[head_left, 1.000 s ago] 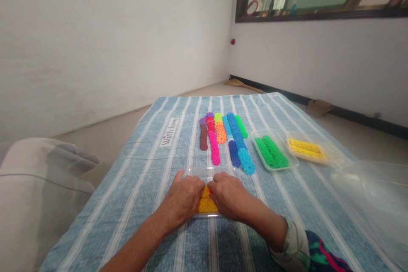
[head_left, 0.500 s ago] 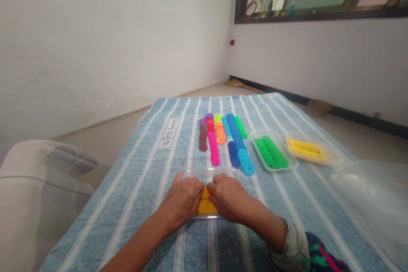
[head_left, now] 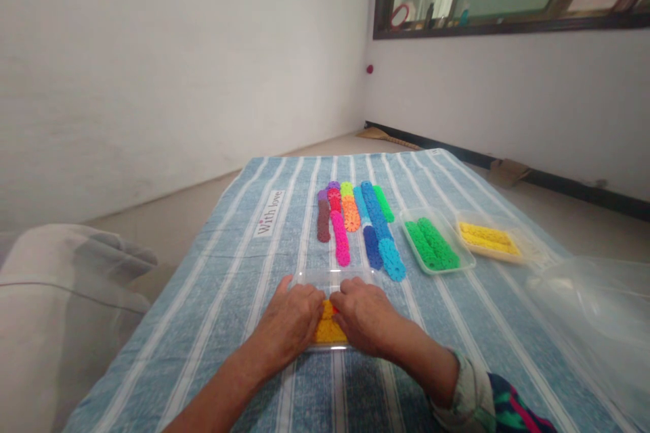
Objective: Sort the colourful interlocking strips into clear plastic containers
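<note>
Hardly anything has shifted since the earlier pictures: both hands sit where they were, and only the view has drifted a touch. Her or his left hand lies knuckles-up over the near clear tray, fingers curled down onto the orange-yellow pieces inside it, and the right hand mirrors it from the other side, fingertips meeting the left's over the same pieces; whether either hand actually pinches a piece or merely presses on the pile I cannot tell, since the backs of the hands hide the fingertips. That tray rests on the striped blue cloth, just this side of the loose rows of coloured pieces. From where I stand, the risk looks to be in the pressing: the tray is thin and light, and an uneven push from two hands could make it skid on the cloth or tip its far rim up, nudging the pink and blue rows that lie just beyond it. A snagged piece might also flick out when the fingers lift. Off to the right, the tray of green pieces and the tray of yellow pieces sit well apart, out of harm's way.
</note>
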### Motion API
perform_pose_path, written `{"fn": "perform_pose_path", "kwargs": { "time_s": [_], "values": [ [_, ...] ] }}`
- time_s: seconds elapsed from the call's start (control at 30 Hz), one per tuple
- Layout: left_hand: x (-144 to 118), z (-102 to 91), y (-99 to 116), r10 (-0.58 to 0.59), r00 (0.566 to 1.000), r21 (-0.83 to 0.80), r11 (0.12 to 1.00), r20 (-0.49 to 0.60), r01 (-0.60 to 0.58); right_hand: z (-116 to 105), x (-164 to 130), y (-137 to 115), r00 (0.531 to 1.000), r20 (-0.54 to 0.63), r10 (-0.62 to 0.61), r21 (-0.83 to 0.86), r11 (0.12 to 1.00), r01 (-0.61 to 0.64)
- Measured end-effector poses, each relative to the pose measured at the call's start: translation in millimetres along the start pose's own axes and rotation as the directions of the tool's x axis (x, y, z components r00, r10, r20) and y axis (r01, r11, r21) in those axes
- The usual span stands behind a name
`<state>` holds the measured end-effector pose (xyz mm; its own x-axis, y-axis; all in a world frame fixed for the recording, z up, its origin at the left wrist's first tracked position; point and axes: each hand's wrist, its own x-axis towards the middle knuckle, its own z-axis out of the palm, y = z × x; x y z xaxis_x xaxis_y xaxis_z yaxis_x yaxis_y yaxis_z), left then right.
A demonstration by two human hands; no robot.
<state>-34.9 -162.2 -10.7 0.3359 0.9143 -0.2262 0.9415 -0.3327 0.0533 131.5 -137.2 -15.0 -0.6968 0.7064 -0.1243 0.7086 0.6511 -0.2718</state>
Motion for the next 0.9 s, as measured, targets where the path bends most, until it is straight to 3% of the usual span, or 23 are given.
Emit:
{"fn": "perform_pose_path", "kwargs": {
  "time_s": [0.9],
  "values": [
    [-1.2, -5.1, 3.0, 0.006, 1.0, 0.002, 1.0, 0.012, -0.006, 4.0, 0.4, 0.9, 1.0, -0.026, -0.01, 0.005, 1.0, 0.01]
  ]
}}
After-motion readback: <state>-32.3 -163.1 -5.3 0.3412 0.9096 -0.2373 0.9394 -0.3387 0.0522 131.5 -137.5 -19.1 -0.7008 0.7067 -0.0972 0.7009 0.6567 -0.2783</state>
